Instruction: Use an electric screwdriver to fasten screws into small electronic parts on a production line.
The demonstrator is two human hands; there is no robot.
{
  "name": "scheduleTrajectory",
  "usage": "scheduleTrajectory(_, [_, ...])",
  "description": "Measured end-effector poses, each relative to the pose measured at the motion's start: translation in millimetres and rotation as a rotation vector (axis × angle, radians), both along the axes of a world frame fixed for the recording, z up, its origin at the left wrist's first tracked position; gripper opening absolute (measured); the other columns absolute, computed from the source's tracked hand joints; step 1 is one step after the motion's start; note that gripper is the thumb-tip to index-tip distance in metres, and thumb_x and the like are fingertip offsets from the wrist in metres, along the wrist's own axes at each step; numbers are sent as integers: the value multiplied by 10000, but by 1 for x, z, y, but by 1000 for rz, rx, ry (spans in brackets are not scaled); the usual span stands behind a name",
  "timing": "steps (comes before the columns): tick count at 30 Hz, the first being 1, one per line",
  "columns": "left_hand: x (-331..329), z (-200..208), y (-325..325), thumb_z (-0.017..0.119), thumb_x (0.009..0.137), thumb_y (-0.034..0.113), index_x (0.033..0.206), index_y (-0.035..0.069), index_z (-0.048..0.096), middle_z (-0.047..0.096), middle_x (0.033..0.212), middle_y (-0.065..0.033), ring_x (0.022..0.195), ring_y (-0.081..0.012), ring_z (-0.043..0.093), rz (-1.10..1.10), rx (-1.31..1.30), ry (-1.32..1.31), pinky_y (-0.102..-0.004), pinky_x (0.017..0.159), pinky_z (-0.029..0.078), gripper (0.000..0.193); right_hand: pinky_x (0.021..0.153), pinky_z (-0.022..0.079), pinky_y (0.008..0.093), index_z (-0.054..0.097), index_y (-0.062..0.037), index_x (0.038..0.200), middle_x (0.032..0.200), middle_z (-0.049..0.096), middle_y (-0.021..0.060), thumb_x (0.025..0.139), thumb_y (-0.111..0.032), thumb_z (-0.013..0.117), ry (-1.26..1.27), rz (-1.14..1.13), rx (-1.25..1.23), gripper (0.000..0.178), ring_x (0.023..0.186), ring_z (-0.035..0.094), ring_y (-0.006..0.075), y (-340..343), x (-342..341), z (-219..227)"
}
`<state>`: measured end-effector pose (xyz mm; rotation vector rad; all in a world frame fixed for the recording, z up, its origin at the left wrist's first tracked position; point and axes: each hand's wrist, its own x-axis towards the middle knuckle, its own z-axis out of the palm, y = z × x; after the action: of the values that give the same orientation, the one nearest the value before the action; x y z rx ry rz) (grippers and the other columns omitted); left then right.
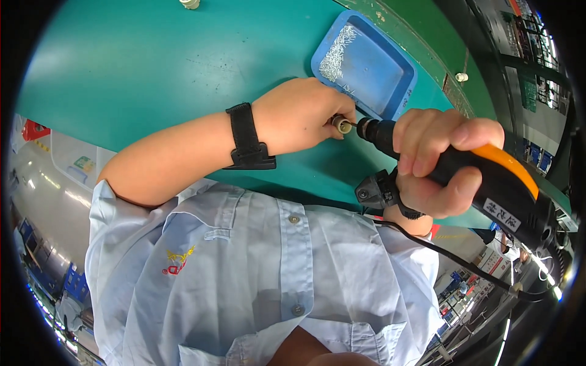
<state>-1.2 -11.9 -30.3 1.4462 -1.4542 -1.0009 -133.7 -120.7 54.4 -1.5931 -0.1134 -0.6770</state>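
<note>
My left hand (298, 114) is closed, pinching a small beige cylindrical fitting (343, 126) between thumb and fingers, its round open end turned to the right. My right hand (436, 149) wraps round a black and orange electric screwdriver (513, 168), held almost level. The thin bit of the screwdriver points left and reaches the mouth of the fitting; whether it touches anything inside cannot be made out. Just beyond my left hand, a blue plastic tray (381, 70) holds a heap of small silvery screws (337, 56) along its left side.
A green mat (152, 67) covers the table, bordered by a worn ledge (421, 52) at the far right. One pale fitting (190, 3) stands at the far edge of view, another (461, 77) beyond the ledge. From the screwdriver, a black cable (452, 259) loops beside my right side.
</note>
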Motion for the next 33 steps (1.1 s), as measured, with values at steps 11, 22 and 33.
scheduleTrajectory(11, [1, 1, 2, 689, 735, 59, 888, 42, 655, 654, 792, -98, 696, -250, 628, -2, -16, -8, -350, 623, 484, 158, 651, 410, 367, 374, -171, 1316, 802, 539, 61, 776, -624, 630, 10, 391, 113, 749, 647, 535, 182, -15, -6, 12])
scheduleTrajectory(22, [-3, 2, 1, 681, 758, 57, 895, 45, 651, 657, 789, -85, 714, -237, 636, -22, -37, -8, -333, 634, 489, 141, 687, 406, 379, 409, -210, 1288, 796, 535, 14, 803, -581, 631, 46, 69, 80, 650, 666, 531, 169, 9, -23, 45])
scheduleTrajectory(33, [0, 3, 1, 651, 762, 86, 921, 44, 656, 661, 783, -97, 737, -255, 642, -16, 13, 40, -353, 654, 495, 164, 560, 369, 286, 376, -187, 1321, 755, 537, 13, 799, -652, 575, -198, 139, 79, 727, 588, 507, 141, 5, -21, 18])
